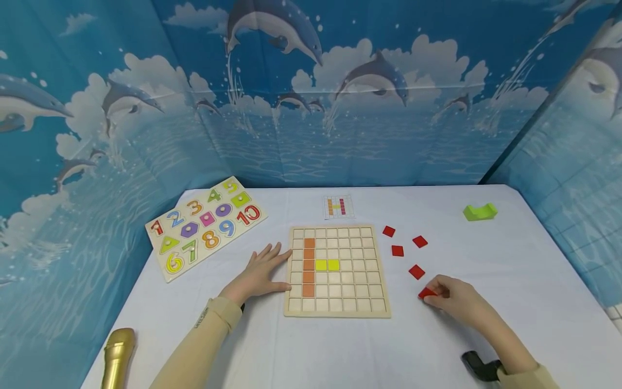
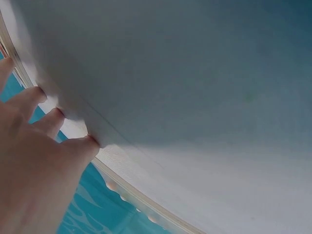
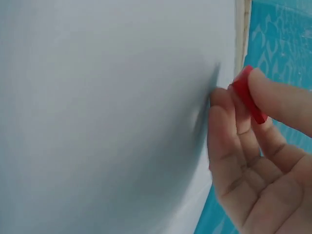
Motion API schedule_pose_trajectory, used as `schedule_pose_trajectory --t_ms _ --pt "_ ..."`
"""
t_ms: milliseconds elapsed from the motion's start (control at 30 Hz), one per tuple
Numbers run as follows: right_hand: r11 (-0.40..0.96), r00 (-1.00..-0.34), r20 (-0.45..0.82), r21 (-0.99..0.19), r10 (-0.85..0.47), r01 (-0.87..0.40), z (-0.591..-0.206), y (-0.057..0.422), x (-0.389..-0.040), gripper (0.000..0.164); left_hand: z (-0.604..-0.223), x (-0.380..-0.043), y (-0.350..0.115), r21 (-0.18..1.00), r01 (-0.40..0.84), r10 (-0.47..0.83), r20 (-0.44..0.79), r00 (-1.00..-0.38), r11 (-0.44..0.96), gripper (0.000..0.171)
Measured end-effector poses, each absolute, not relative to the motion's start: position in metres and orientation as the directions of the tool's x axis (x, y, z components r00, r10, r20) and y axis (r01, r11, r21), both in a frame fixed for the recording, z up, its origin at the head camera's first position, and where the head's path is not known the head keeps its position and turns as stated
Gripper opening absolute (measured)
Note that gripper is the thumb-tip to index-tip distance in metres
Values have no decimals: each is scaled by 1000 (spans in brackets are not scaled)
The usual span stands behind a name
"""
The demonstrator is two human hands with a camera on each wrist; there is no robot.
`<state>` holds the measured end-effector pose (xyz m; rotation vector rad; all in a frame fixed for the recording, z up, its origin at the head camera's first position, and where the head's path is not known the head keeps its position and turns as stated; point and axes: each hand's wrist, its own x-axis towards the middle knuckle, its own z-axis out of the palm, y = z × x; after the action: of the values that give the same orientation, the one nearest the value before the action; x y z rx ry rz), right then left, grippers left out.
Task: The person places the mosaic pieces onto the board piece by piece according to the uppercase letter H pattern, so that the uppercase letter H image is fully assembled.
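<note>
My right hand (image 1: pixel 457 300) pinches a red square tile (image 3: pixel 249 97) between thumb and fingers, close over the cloth to the right of the wooden grid board (image 1: pixel 337 313). My left hand (image 1: pixel 259 274) lies with fingers spread, its index fingertip and thumb at the board's left edge. On the board, a column of orange tiles (image 1: pixel 309 265) runs down the second column from the left. Two yellow tiles (image 1: pixel 327 265) extend rightward from it in one row. Several loose red tiles (image 1: pixel 397 250) lie between the board and my right hand.
Behind the board lies a small pattern card (image 1: pixel 339 214) with coloured squares. A number puzzle board (image 1: pixel 204 232) is at the back left, a gold microphone (image 1: pixel 118 356) at the front left. A green curved block (image 1: pixel 480 212) sits back right; a black object (image 1: pixel 481 367) lies near the right wrist.
</note>
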<state>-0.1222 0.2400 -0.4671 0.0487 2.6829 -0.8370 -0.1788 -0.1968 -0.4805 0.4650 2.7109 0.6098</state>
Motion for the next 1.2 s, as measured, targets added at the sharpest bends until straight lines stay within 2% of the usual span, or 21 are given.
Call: schedule_pose_trajectory --t_ms 133,267,500,767,1200 --pt "760 -951 -305 -630 -50 162 -462 232 -129 36 -480 -178 -197 462 248 385 -229 -894 851 87" --pt "698 -956 -288 -695 -50 173 -455 215 -143 43 -481 -179 -197 460 255 389 -223 -894 850 88" --pt "623 -971 -225 -772 -81 127 -454 174 -177 34 -486 -179 -198 450 244 377 -233 -897 859 88" --pt "649 -975 -191 -757 -110 75 -454 133 -213 26 -486 -178 -199 461 241 376 -228 -898 854 87" --pt "680 -968 -185 -733 -171 20 -465 101 -242 13 -484 -179 -197 459 244 378 -226 -898 854 87"
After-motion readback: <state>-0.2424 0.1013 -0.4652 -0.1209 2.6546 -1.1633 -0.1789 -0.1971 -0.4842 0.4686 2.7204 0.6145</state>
